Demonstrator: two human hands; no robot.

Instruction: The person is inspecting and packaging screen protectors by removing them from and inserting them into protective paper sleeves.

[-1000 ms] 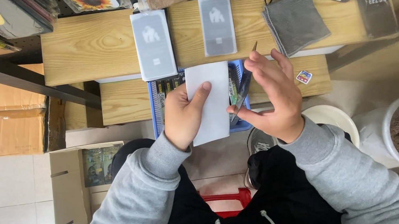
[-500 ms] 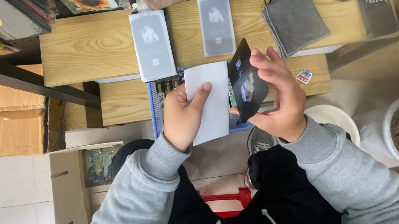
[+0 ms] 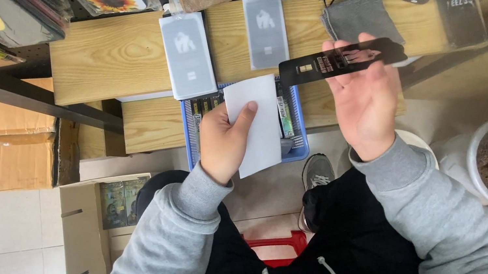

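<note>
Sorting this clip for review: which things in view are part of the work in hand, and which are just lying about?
In hand:
- flat white rectangular packet, held by the left hand
- long black printed card, held by the right hand
- blue plastic basket beneath them

Lying about:
- two grey rectangular packets on the wooden shelf
- folded grey cloth
- white plant pot
- cardboard box
</note>
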